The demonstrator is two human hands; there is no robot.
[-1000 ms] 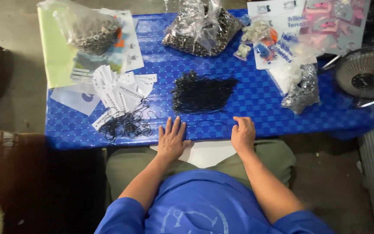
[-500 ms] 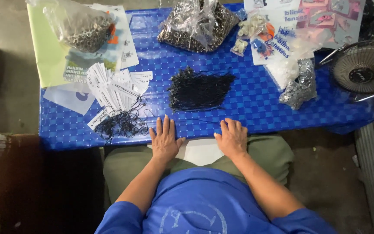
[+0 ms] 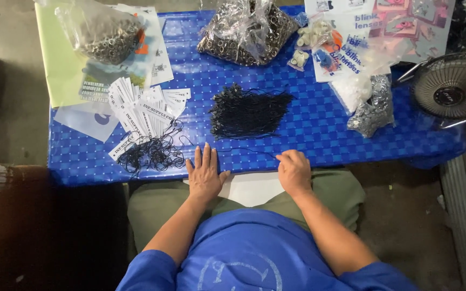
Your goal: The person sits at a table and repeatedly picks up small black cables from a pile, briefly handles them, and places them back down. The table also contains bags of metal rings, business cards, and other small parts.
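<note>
On blue table (image 3: 319,129) — bags (image 3: 244,32) of metal rings, hands (image 3: 205,172) resting.

light: bright overhead on the blue table (image 3: 308,124) | glare: clear bags (image 3: 244,32) at 12 o'clock | shadow: floor dim toward 8 o'clock | focus: mostly sharp, corners slightly soft

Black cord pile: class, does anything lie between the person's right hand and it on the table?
Nothing visible does. Only bare blue table lies between the right hand and the cord pile. A single thin cord runs from the fingers toward the left hand, which rests flat.
</note>
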